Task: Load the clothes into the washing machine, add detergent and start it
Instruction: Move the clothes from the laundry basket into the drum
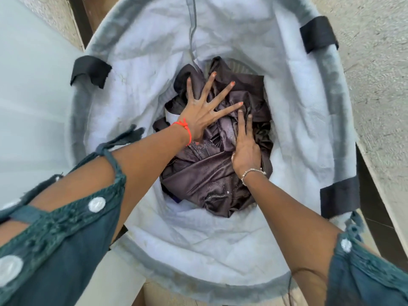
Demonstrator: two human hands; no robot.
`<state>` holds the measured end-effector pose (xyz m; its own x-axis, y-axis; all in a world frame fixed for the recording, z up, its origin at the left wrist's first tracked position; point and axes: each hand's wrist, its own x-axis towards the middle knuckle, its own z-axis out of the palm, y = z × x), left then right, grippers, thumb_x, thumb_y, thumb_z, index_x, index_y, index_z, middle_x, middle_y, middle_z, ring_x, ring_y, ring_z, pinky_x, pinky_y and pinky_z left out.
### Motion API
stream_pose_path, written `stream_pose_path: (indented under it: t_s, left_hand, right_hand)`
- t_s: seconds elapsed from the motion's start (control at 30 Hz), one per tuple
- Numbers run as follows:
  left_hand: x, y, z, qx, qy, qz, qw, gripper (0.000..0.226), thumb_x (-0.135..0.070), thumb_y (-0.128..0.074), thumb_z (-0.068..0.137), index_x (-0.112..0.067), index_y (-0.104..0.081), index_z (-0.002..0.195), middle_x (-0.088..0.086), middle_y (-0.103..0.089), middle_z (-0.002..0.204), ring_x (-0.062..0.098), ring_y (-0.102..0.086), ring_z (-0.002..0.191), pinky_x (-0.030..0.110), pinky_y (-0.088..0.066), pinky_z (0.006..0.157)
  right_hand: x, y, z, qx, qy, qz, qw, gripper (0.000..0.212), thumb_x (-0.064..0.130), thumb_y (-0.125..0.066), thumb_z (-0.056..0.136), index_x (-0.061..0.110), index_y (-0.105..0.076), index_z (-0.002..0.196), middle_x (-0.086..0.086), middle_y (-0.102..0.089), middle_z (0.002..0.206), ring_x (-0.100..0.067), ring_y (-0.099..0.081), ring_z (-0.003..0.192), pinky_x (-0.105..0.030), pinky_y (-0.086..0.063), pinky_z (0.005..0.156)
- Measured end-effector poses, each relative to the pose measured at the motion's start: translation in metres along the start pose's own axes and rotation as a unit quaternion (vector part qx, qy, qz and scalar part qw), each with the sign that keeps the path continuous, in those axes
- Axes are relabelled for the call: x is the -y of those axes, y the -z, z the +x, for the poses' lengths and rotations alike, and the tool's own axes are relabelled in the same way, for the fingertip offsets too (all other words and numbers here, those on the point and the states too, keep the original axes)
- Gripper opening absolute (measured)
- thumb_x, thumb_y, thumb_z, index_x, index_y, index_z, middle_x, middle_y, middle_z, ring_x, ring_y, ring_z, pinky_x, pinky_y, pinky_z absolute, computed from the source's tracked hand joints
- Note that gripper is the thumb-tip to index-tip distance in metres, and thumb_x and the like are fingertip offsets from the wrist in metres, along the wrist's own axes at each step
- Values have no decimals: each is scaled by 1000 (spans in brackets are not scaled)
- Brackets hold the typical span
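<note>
Head camera, looking straight down into a fabric-lined laundry hamper (298, 120). Likeliest trouble: slipping. Slick, glossy cloth bunched in loose folds, so apt to slide out of a shallow pinch and drop back on the way up. Also apt to come up only in part, with a trailing end free to snag on the grey rim (154, 268) or on one of the black straps (318, 34). Easy, too, to leave smaller pieces behind under the pile, such as the scrap of blue (174, 198) peeping out at the near edge. A deep reach as well, both arms well inside, so little room to regather anything once lifted.

Dark satin clothes (198, 173) heaped at the bottom of the hamper, none yet in a washing machine; no machine in view. Left hand (203, 120) flat on top of the heap, fingers (208, 85) splayed wide and straight, palm pressing down, gripping nothing. Right hand (246, 151) just beside it, on the right of the heap, index and middle fingers (241, 124) straight and laid along a fold, tips close to the left little finger. Ring finger, little finger and thumb out of sight, perhaps tucked into the cloth; impossible to tell. Cloth under both palms, between no fingers as far as visible. Judged an early step: gathering the load, not yet lifting it.
</note>
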<state>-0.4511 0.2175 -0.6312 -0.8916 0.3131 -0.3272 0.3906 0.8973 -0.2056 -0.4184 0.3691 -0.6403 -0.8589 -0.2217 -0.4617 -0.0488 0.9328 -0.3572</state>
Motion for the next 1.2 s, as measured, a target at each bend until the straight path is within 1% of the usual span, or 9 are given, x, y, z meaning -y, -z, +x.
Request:
stream_pose_path:
  t_s: [0.13, 0.23, 0.43, 0.57, 0.67, 0.83, 0.97, 1.07, 1.2]
  left_hand:
    - [0, -9, -3, 91, 2, -53, 994, 111, 3, -61, 78, -36, 21, 142, 5, 20, 155, 50, 12, 137, 67, -31, 97]
    - [0, -18, -9, 122, -1, -77, 990, 105, 18, -45, 79, -32, 22, 142, 9, 4, 157, 52, -4, 137, 46, -52, 81]
    - [3, -18, -9, 113, -20, -66, 991, 86, 7, -44, 89, -27, 9, 146, 17, -31, 147, 52, -33, 126, 45, -48, 85]
    - [0, -11, -12, 67, -30, -41, 996, 73, 8, -40, 87, -13, -4, 147, 11, -59, 100, 33, -57, 92, 36, -40, 65]
    - [0, 1, -15, 53, -28, 12, 998, 65, 11, -39, 87, -5, -11, 143, 1, -40, 66, 25, -51, 65, 31, -35, 55]
    - [10, 38, -35, 58, -45, 46, 996, 49, 4, -43, 87, -8, -31, 134, 2, -59, 81, 23, -64, 75, 29, -27, 45]
    - [20, 94, -58, 56, 2, 8, 998, 19, -16, -62, 82, -17, -58, 101, 2, -68, 83, 21, -67, 73, 28, -32, 47]
    - [24, 139, -77, 105, 74, -72, 989, 27, -12, -44, 92, -14, -48, 119, 10, -60, 113, 31, -59, 103, 37, -43, 70]
    - [29, 203, -116, 78, 162, -112, 977, 33, -11, -40, 91, -16, -46, 123, 11, -57, 115, 32, -56, 104, 38, -40, 70]
  right_hand:
    - [-6, 4, 7, 18, 23, -7, 1000, 98, -24, -36, 76, 34, -2, 147, -5, -2, 158, -38, -60, 97, -43, -50, 79]
    - [-7, 3, 10, 22, 52, -58, 997, 94, -21, -39, 78, 30, -4, 148, -9, -9, 157, -37, -50, 118, -41, -47, 91]
    - [-8, -5, 13, 5, 76, -106, 991, 83, -17, -34, 82, 26, -8, 148, -11, -14, 156, -34, -40, 128, -38, -45, 92]
    - [-7, -2, 11, 8, 86, -129, 988, 77, -14, -34, 86, 25, -12, 148, -8, -12, 157, -36, -37, 131, -37, -45, 90]
    - [-2, 7, 4, 3, 85, -133, 987, 76, -13, -36, 87, 25, -11, 148, -5, -10, 157, -37, -30, 135, -39, -46, 92]
    - [13, 37, -21, -1, 75, -129, 989, 78, -13, -37, 87, 27, -9, 148, 0, -7, 158, -38, -19, 140, -39, -44, 96]
    - [28, 64, -47, -29, 64, -74, 995, 68, -10, -30, 90, 25, -17, 147, -1, -16, 156, -36, -20, 139, -37, -36, 104]
    - [48, 85, -73, -70, 54, 15, 996, 66, -11, -33, 87, 22, -30, 144, -3, -31, 151, -37, -26, 137, -39, -31, 109]
    - [82, 127, -116, -140, 58, 95, 984, 74, -17, -39, 73, 19, -42, 138, -6, -50, 138, -39, -41, 128, -44, -38, 105]
